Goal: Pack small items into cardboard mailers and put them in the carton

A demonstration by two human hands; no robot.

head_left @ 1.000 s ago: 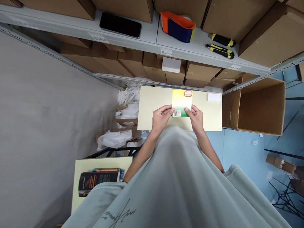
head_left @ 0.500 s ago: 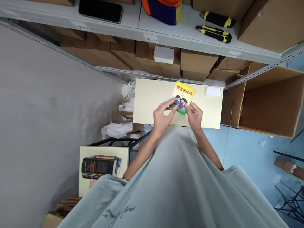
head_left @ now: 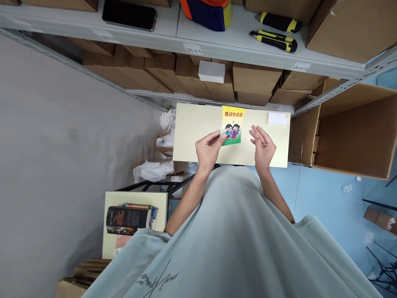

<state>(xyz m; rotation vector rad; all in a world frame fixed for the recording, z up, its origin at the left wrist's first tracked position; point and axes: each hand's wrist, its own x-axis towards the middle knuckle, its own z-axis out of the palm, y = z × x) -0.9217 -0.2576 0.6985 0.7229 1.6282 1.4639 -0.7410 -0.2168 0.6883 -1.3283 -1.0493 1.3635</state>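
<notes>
A small booklet [head_left: 233, 124] with a yellow and green cover, red Chinese characters and two cartoon children is held upright over the pale yellow tabletop [head_left: 195, 120]. My left hand [head_left: 209, 150] pinches its lower left edge, thumb on the cover and fingers behind. To the right of the booklet, apart from it, my right hand [head_left: 263, 148] is raised with its fingers apart and nothing in them. A white slip [head_left: 277, 118] lies at the tabletop's right end.
Above the table, a metal shelf [head_left: 167, 35] bears a phone [head_left: 129, 15], box cutters [head_left: 276, 40] and cardboard boxes [head_left: 257, 78]. An open carton [head_left: 353, 132] stands at the right. Books [head_left: 127, 220] lie on a side table [head_left: 111, 248] at lower left.
My right hand has let go of the booklet and moved right. The booklet, now in my left hand alone, has turned from tilted to nearly straight and shifted slightly left.
</notes>
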